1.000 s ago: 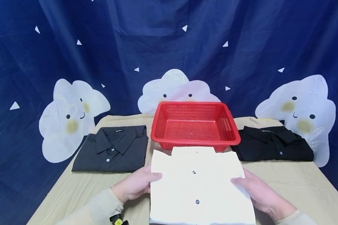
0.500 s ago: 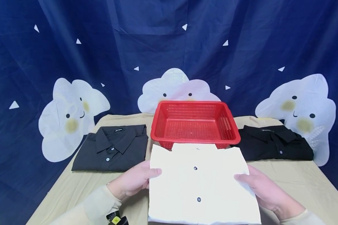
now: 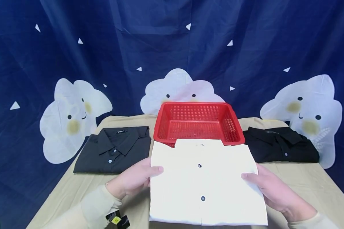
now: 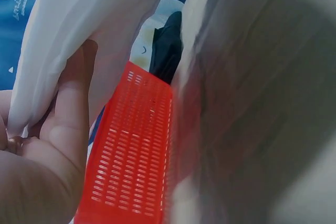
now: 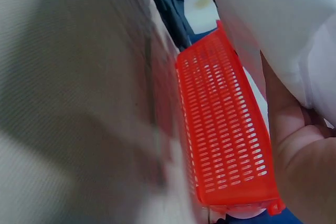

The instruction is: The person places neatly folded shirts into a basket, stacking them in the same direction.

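A folded white shirt (image 3: 200, 184) with dark buttons is held flat between both hands, collar end pointing away. My left hand (image 3: 134, 175) grips its left side, thumb on top and fingers underneath. On the opposite side my right hand (image 3: 275, 190) pinches the edge the same way. Both wrist views show the shirt lifted off the tabletop, with fingers under the cloth. Directly beyond the collar stands a red plastic basket (image 3: 195, 128), its inside bare; the shirt overlaps its front rim in the head view.
A folded dark grey shirt (image 3: 123, 159) lies left of the basket, a folded black shirt (image 3: 283, 149) to its right. Beige cloth (image 3: 309, 184) covers the table. Behind hangs a dark blue curtain (image 3: 172, 38) with cloud prints.
Both hands have raised the white shirt and carried it forward, so its collar now covers the basket's front rim in the head view. Basket and dark shirts stay put.
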The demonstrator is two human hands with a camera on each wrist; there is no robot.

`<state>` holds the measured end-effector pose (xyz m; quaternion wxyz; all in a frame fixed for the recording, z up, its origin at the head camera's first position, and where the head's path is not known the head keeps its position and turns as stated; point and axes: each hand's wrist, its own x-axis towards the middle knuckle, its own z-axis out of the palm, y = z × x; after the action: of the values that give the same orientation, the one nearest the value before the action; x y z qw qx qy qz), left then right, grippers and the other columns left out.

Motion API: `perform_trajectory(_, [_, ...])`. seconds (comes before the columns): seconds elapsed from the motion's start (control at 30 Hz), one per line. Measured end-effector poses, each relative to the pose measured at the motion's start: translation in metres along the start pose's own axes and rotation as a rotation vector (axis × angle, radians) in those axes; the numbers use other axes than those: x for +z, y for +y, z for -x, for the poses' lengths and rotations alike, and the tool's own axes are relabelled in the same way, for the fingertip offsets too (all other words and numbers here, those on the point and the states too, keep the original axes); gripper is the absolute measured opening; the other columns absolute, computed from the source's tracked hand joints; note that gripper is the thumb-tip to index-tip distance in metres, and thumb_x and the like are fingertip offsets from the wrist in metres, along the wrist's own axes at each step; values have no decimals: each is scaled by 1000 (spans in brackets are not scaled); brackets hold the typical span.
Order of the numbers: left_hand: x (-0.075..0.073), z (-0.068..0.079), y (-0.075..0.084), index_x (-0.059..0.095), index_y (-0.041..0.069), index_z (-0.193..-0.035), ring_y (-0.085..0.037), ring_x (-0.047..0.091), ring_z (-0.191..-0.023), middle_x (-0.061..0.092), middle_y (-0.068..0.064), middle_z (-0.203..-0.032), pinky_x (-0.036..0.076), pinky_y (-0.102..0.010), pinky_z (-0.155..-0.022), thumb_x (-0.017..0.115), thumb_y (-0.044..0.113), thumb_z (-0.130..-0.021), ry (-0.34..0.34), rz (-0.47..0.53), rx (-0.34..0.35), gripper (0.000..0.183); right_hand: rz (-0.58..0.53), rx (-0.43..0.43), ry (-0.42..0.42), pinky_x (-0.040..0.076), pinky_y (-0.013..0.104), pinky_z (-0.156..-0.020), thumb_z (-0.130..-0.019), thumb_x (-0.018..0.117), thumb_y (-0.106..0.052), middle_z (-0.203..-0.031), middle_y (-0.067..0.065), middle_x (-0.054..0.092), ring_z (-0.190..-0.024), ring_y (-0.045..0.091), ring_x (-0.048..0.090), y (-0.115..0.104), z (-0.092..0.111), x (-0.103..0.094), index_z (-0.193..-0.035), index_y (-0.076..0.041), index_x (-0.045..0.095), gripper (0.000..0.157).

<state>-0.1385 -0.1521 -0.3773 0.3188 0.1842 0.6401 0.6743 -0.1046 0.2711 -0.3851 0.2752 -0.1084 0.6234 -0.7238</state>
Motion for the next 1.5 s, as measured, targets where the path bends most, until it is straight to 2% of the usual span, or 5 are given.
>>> perform_trajectory(0.33, [-10, -11, 8, 42, 5, -147, -34, 70, -106, 66, -19, -123, 57, -43, -88, 53, 17, -106, 69, -61, 19, 44, 39, -45, 65, 57, 50, -85, -108, 46, -13, -121, 14, 66, -104, 34, 69, -7, -10, -1, -152, 0, 13, 56])
perform_trajectory(0.7, [-26, -30, 17, 37, 3, -148, -33, 71, -104, 66, -19, -125, 57, -45, -86, 50, 18, -107, 125, -98, 55, 46, 113, -70, 146, 58, 49, -82, -108, 47, -17, -118, 14, 66, -101, 32, 71, -21, -32, -8, -154, 2, 10, 62])
perform_trajectory(0.93, [-34, -42, 29, 39, 3, -148, -29, 71, -103, 66, -18, -125, 58, -45, -85, 47, 17, -108, 140, -128, 41, 43, 163, -57, 186, 58, 50, -82, -107, 50, -18, -120, 16, 62, -101, 33, 70, -32, -44, -14, -157, -3, 10, 65])
perform_trajectory(1.2, [-43, -56, 39, 38, 7, -150, -30, 69, -106, 64, -17, -128, 57, -48, -87, 49, 19, -108, 193, -167, 28, 45, 204, -58, 217, 58, 49, -82, -107, 48, -14, -118, 17, 61, -99, 32, 69, -42, -62, -22, -153, -1, 17, 58])
perform_trajectory(1.5, [-56, -75, 49, 36, 9, -153, -28, 68, -108, 63, -16, -129, 57, -46, -87, 49, 20, -108, 249, -208, 23, 48, 294, 11, 272, 58, 47, -83, -106, 51, -17, -125, 21, 58, -99, 31, 68, -57, -77, -29, -157, -4, 17, 62])
